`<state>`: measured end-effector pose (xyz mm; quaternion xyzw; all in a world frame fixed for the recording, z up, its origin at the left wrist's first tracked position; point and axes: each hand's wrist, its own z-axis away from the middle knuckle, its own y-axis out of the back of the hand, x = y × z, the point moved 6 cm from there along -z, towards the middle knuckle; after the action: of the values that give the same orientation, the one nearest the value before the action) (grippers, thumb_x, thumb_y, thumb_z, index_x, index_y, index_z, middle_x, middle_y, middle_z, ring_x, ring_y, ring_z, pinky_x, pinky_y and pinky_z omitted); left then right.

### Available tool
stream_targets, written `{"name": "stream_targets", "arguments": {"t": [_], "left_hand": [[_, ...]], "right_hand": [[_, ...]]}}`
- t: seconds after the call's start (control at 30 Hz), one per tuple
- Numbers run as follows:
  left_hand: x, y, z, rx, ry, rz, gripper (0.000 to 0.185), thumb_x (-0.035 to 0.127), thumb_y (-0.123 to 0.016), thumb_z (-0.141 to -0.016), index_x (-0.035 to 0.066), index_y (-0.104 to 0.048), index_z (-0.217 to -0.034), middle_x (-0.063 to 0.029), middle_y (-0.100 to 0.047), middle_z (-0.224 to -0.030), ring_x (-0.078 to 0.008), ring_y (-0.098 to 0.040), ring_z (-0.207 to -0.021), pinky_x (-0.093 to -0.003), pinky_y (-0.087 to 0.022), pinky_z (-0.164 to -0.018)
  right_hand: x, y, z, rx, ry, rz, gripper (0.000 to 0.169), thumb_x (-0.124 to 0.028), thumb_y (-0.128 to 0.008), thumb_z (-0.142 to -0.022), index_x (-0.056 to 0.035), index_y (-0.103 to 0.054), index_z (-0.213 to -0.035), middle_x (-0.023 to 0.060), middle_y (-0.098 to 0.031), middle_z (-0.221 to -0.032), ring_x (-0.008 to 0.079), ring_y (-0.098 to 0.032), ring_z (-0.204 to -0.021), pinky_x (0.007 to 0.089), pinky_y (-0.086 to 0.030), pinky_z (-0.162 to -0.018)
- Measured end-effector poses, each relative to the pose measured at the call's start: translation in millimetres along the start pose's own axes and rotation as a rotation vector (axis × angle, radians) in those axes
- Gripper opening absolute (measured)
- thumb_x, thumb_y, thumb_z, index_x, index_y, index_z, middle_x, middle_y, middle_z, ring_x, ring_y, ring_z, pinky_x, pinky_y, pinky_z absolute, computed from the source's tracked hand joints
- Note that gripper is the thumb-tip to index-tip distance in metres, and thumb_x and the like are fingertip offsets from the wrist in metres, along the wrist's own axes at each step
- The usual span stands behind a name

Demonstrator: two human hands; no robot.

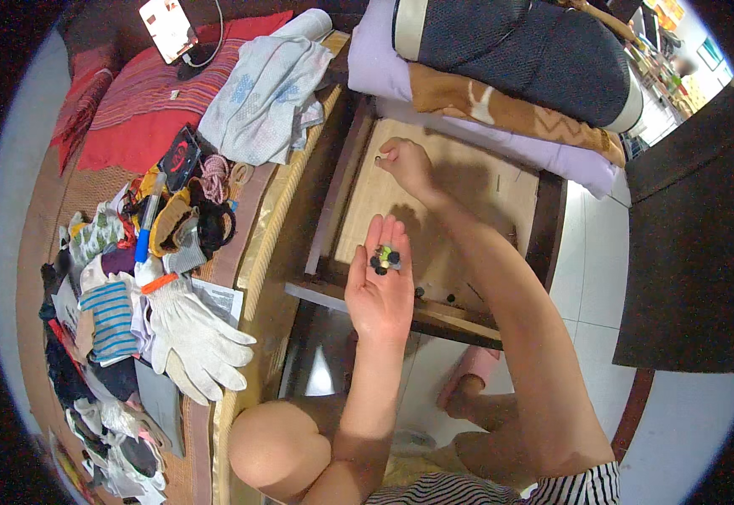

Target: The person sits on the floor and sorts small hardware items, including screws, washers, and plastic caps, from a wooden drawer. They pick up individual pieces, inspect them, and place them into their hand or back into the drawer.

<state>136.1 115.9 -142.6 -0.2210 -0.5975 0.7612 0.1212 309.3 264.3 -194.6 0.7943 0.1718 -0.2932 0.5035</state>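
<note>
My left hand point(379, 306) is palm up over the near edge of an open wooden drawer point(360, 221). Resting in its palm are several small pieces point(384, 259), black, bright green and pale; what they are cannot be told. Farther in, my right hand point(408, 165) is above the light drawer bottom near its far left corner. Between its thumb and forefinger is a tiny dark object point(378, 158), too small to identify. Small black bits point(451, 298) lie along the drawer's near side, and a thin dark strip point(475, 291) is beside them.
To the left, a bed point(215, 435) carries a white knit glove point(196, 334), a blue-capped marker point(147, 224), socks and cloths. A power bank-like white device point(168, 28) with a cable sits on red fabric. Folded bedding point(512, 107) overhangs the drawer's far side. A dark panel point(689, 233) stands at right.
</note>
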Motion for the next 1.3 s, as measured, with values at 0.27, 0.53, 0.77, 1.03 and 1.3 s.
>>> {"name": "stream_targets", "arguments": {"t": [0.27,0.53,0.77,1.03,1.3], "left_hand": [[-2,2,-5,-0.001,-0.001,-0.097,0.044,0.018,-0.028,-0.098,-0.004,-0.027,-0.136,-0.0176,-0.039,-0.135,-0.0246,-0.038,-0.125,-0.037,-0.034,-0.102],[3,-1,-4,0.037,-0.06,-0.169,0.044,0.018,-0.027,-0.097,-0.004,-0.028,-0.135,-0.0186,-0.039,-0.135,-0.0251,-0.038,-0.125,-0.0368,-0.035,-0.102],[1,5,-6,0.017,-0.07,-0.095,0.046,0.02,-0.029,-0.097,-0.007,-0.025,-0.135,-0.0193,-0.036,-0.136,-0.0257,-0.038,-0.126,-0.0385,-0.032,-0.106],[-2,7,-4,-0.067,-0.052,-0.183,0.043,0.019,-0.027,-0.097,-0.006,-0.034,-0.131,-0.0177,-0.041,-0.134,-0.0255,-0.038,-0.126,-0.0394,-0.034,-0.104],[-6,-5,3,-0.016,-0.045,-0.298,0.044,0.023,-0.027,-0.097,-0.001,-0.033,-0.134,-0.0124,-0.038,-0.137,-0.0215,-0.035,-0.128,-0.0379,-0.029,-0.106]], "right_hand": [[2,-10,-8,-0.043,0.019,-0.044,0.015,-0.015,-0.07,-0.069,-0.0038,-0.064,-0.076,0.0136,-0.065,-0.076,0.0268,-0.064,-0.073,0.0371,-0.05,-0.067],[-43,32,43,-0.498,-0.26,-0.733,0.026,-0.024,-0.065,-0.082,-0.0021,-0.061,-0.096,0.003,-0.064,-0.082,0.0119,-0.06,-0.069,0.0255,-0.048,-0.062],[-99,91,94,-0.693,-0.296,-0.842,0.023,-0.019,-0.059,-0.088,-0.0012,-0.058,-0.101,0.0016,-0.06,-0.083,0.0075,-0.054,-0.072,0.0221,-0.044,-0.062],[-119,101,122,-0.683,-0.262,-1.072,0.013,-0.012,-0.057,-0.088,-0.0018,-0.057,-0.096,0.0036,-0.06,-0.084,0.0095,-0.055,-0.07,0.0234,-0.044,-0.062],[-143,123,140,-0.724,-0.184,-0.981,0.023,-0.008,-0.058,-0.087,0.0014,-0.059,-0.108,0.0046,-0.063,-0.094,0.0087,-0.056,-0.078,0.0237,-0.047,-0.07]]}}
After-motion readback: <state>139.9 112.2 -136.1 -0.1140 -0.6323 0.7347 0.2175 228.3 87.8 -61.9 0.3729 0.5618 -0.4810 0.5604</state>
